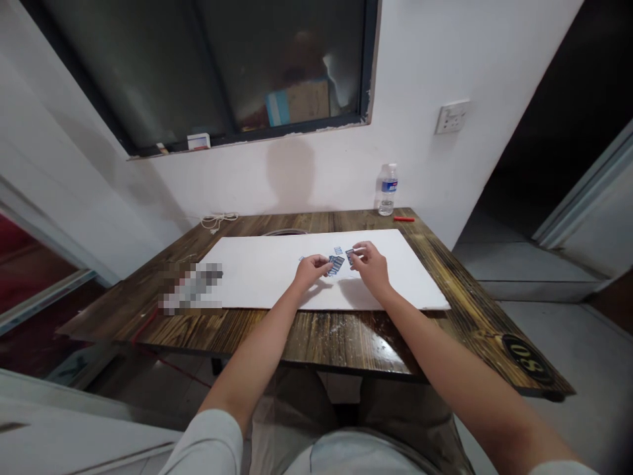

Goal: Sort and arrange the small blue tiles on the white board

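Note:
My left hand (312, 269) is closed, thumb and fingers pinching a small fan of flat, dark pieces with blue edges (337, 265). Just to its right, my right hand (372, 265) grips one similar small flat piece (349, 256) between thumb and fingers. Both hands are a little above a white board (262, 277). Between and behind them, a small blue-striped mark or piece (338, 251) shows on the board. Another bit of blue (301, 258) peeks out behind my left hand, mostly hidden. The pieces are too small to name exactly.
The board lies on a dark wooden table (237, 330). At the back stand a water bottle (388, 190) and a red pen (404, 219). A white cable (219, 219) is coiled at back left. A blurred-out object (192, 288) sits at the board's left edge.

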A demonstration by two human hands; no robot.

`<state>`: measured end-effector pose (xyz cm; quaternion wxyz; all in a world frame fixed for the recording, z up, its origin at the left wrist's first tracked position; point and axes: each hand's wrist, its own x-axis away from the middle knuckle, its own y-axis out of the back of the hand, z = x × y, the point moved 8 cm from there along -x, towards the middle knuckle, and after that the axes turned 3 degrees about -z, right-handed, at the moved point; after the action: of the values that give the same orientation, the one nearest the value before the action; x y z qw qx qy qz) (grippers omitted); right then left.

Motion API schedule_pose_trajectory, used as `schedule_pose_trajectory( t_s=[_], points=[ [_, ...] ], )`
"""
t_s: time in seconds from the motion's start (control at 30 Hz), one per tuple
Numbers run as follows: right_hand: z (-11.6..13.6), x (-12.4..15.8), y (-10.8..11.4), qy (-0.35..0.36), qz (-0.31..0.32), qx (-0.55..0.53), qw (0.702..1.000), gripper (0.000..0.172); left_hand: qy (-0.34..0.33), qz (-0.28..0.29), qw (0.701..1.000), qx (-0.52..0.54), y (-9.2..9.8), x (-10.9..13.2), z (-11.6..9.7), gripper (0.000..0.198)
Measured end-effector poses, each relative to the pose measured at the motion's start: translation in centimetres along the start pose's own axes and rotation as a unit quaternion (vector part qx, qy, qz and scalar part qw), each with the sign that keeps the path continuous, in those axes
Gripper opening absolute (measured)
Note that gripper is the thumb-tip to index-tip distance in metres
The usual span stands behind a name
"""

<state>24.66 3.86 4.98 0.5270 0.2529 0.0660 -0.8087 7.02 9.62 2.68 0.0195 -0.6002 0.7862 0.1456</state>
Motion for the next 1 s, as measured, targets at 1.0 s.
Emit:
schedule_pose_trajectory(
  t_s=[1.0],
  points=[
    [-2.3, 0.3, -3.1, -0.038, 0.128, 0.029, 0.991, 0.023, 0.011, -0.019, 1.000, 0.008, 0.5, -0.1, 0.4, 0.035]
  ],
)
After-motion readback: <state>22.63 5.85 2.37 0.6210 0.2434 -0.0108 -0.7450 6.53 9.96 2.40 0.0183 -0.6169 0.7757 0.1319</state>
